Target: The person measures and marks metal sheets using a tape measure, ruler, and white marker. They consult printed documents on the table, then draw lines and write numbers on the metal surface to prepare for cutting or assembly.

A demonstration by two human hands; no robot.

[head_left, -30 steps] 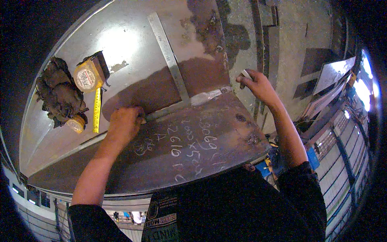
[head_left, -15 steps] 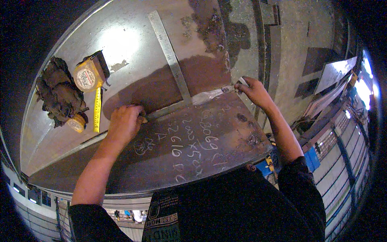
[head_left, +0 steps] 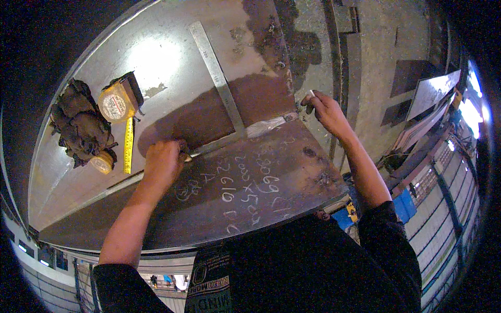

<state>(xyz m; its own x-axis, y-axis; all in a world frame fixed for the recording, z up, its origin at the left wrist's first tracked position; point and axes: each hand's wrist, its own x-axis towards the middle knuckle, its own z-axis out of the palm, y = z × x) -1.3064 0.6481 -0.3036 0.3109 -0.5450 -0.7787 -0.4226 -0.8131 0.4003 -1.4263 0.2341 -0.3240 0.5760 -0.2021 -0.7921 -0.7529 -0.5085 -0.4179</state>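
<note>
My left hand (head_left: 165,160) is closed on one end of a flat steel square (head_left: 218,86), which lies on the dark metal plate (head_left: 209,180). The square's longer, graduated blade points away from me; its other blade runs toward my left fingers. Off the plate's right edge, my right hand (head_left: 329,113) pinches a short white stick of chalk (head_left: 311,94). Between the square's corner and that edge stretches a pale whitish band (head_left: 269,125). Chalk handwriting (head_left: 237,180) covers the near part of the plate.
A yellow tape measure (head_left: 116,103) with its blade (head_left: 128,148) partly out lies on the left. Beside it are crumpled dark gloves (head_left: 82,122) and a round yellowish piece (head_left: 102,163). Concrete floor (head_left: 378,47) and leaning sheets (head_left: 433,96) are on the right.
My right hand has moved slightly up and away from the plate's edge, with the chalk still pinched. My left hand stays on the square. The whole view has shifted a little.
</note>
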